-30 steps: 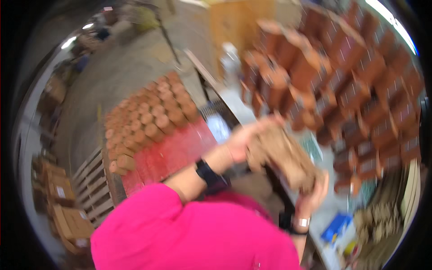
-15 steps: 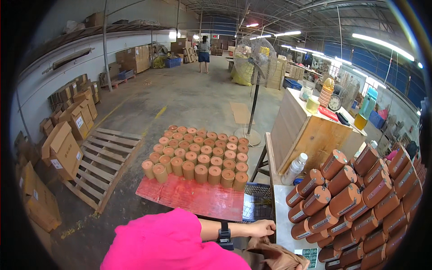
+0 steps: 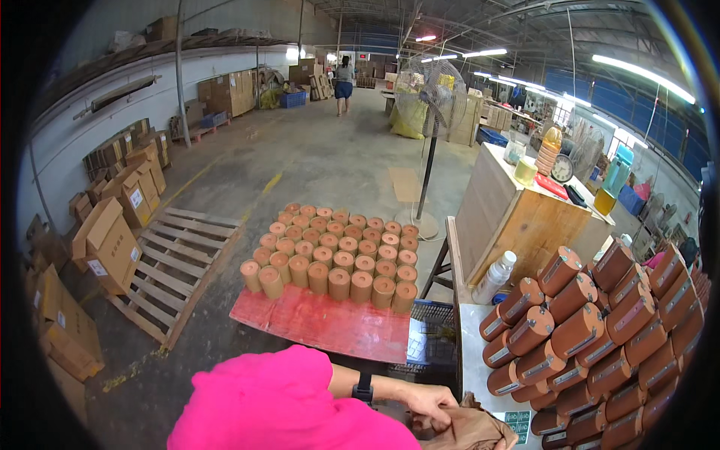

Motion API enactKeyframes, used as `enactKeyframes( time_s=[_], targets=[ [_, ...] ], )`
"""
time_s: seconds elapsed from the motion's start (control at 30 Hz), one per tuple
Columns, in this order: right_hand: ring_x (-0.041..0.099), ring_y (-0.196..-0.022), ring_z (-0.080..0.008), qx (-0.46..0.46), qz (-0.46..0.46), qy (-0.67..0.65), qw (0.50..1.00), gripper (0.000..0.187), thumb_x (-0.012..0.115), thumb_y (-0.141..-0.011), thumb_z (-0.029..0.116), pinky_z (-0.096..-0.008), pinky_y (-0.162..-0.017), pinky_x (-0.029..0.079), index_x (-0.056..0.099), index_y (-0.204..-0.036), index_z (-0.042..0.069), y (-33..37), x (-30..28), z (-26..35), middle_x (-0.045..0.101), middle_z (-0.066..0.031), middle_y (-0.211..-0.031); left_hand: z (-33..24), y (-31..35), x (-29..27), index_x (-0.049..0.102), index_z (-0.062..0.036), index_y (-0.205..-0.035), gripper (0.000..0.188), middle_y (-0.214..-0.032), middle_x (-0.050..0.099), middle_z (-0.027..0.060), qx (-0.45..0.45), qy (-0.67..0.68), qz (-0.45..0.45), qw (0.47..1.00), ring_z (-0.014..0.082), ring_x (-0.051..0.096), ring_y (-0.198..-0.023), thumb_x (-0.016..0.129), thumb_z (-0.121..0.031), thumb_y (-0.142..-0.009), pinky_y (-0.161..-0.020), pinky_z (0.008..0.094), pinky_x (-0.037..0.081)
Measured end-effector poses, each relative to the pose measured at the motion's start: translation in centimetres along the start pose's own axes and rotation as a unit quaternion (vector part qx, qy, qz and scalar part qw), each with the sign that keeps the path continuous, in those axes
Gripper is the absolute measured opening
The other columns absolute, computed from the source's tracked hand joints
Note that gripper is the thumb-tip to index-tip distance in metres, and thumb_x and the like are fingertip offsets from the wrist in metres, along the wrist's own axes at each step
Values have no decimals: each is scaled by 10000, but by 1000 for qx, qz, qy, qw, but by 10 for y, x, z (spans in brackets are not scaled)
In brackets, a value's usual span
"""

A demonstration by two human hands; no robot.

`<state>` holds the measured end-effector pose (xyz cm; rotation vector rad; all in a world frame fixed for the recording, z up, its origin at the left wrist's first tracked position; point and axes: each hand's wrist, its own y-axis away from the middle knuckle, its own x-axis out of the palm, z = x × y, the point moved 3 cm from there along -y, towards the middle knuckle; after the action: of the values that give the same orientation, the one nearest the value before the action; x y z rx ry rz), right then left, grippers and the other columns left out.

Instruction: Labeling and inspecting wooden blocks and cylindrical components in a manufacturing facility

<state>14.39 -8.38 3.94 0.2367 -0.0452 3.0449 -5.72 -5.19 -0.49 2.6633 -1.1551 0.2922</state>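
Note:
My left hand, with a black watch on its wrist, reaches in from the lower edge under a pink sleeve. Its fingers are bent and pressed into a crumpled brown sheet; whether that is paper or cloth I cannot tell. Only a sliver of what looks like my right hand shows beyond the sheet at the bottom edge, its fingers mostly hidden. Beside the sheet, on the pale tabletop, lies a sheet of green-and-white stickers.
Reddish-brown cylinders with metal strips are stacked on the right. Several paper-wrapped clay-coloured cylinders stand on a red board. A white bottle, wooden cabinet, pedestal fan and pallet surround them. A person is far off.
My left hand has moved from the table edge down onto the brown sheet, its fingers now pressed into it. The view has shifted slightly. The distant person has changed stance.

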Motion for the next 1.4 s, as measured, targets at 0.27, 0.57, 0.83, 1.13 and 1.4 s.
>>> enactKeyframes(
  time_s=[0.27, 0.57, 0.83, 1.13, 1.4],
  targets=[
    [550, -1167, -283, 9, -157, 267, 951, 400, 451, -956, 61, -399, -999, 437, 468, -1347, -21, 2, -29, -35, 577, -196, -1249, -22, -6, -20, 598, -47, -1196, 282, -695, 546, -61, 105, 116, -37, 987, 2, 403, -442, 566, -247, -1000, -372, 175, 311],
    [555, -1184, -290, -10, 28, 61, 998, 453, 499, -1014, 241, -382, -1019, 426, 491, -1371, -38, 5, 17, -13, 578, -185, -1310, -49, -16, 16, 506, -36, -1312, 377, -1230, 600, 37, 63, 232, 117, 964, 129, 568, -1145, 583, -230, -997, -997, 306, 455],
    [563, -1156, -260, 85, -27, 136, 987, 457, 532, -1018, 301, -361, -998, 434, 546, -1320, -42, 8, 9, -21, 602, -171, -1279, -24, -23, -17, 544, -48, -1171, 305, -1082, 598, 39, 1, 43, -108, 993, 118, 560, -1077, 677, -173, -927, -946, 258, 456],
    [573, -1102, -258, 19, -64, 75, 995, 513, 548, -1006, 404, -375, -975, 455, 565, -1302, -14, -5, 6, -50, 597, -154, -1244, -11, -23, 21, 167, -68, -1550, 952, -1475, 366, 142, 106, -37, 37, 993, 217, 384, -1350, 768, -299, -848, -1103, 351, 354],
    [609, -967, -245, 5, 16, 52, 999, 430, 600, -982, 399, -376, -879, 495, 637, -1140, 2, 1, 0, -54, 660, -135, -1061, -1, -22, 17, 589, -3, -1247, 448, -1018, 658, 21, 52, 27, 6, 998, 97, 590, -917, 730, -158, -851, -812, 253, 492]
  ],
)
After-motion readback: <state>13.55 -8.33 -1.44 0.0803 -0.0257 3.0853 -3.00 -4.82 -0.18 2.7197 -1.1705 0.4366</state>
